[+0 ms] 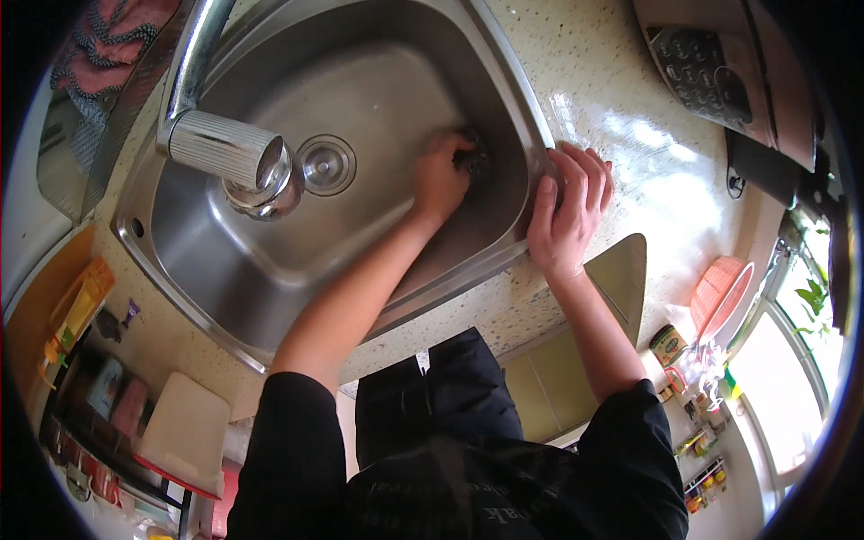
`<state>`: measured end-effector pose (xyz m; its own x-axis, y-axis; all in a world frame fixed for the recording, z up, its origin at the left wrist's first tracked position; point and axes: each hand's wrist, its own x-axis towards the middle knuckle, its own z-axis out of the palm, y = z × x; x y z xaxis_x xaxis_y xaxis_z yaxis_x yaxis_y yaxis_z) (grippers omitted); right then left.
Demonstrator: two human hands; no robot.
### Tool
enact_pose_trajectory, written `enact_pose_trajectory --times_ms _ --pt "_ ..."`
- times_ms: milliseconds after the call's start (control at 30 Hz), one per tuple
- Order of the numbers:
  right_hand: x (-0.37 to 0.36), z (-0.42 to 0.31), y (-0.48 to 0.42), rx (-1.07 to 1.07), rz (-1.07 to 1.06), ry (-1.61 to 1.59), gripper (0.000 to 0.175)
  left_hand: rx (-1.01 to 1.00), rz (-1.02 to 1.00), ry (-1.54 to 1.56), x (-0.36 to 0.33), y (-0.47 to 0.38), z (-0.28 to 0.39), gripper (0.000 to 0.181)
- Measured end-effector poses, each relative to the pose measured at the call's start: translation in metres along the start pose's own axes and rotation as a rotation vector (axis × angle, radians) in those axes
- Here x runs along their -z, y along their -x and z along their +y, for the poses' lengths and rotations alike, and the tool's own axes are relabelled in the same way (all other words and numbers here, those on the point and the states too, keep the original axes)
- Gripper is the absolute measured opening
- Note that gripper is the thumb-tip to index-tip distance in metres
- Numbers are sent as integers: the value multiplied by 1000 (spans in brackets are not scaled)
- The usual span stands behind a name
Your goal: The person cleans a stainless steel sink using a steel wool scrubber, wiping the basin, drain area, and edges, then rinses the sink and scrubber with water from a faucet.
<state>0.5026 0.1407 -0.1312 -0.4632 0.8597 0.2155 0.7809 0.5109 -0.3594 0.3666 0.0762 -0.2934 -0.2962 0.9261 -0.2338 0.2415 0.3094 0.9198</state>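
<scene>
Inside the stainless steel sink (pixel 364 88), my left hand (pixel 442 175) presses a dark scrubber (pixel 470 158) to the basin near its right wall. The scrubber looks like a steel wool pad, but shadow blurs its detail. My right hand (pixel 570 202) rests on the sink's right rim and the speckled countertop beside it, holding nothing, its thumb apart from its fingers. A chrome faucet (pixel 226 148) reaches over the left of the basin. Near its head lies the drain strainer (pixel 325 165). No water stream shows.
A rounded appliance with a button panel (pixel 702 71) stands at the upper right. Farther along the counter are a pink plastic basket (pixel 722 297) and a labelled jar (pixel 668 344), near a window. A pink and grey cloth (pixel 111 47) lies at the upper left. A rack holds a white board (pixel 185 432).
</scene>
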Motion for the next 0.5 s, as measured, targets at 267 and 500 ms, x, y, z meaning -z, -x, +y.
enact_pose_trajectory --times_ms 267,500 --pt "-2 0 -1 6 10 5 29 118 164 54 43 -73 13 29" --pt "-1 1 0 6 -9 21 30 99 -101 53 19 -11 13 29"
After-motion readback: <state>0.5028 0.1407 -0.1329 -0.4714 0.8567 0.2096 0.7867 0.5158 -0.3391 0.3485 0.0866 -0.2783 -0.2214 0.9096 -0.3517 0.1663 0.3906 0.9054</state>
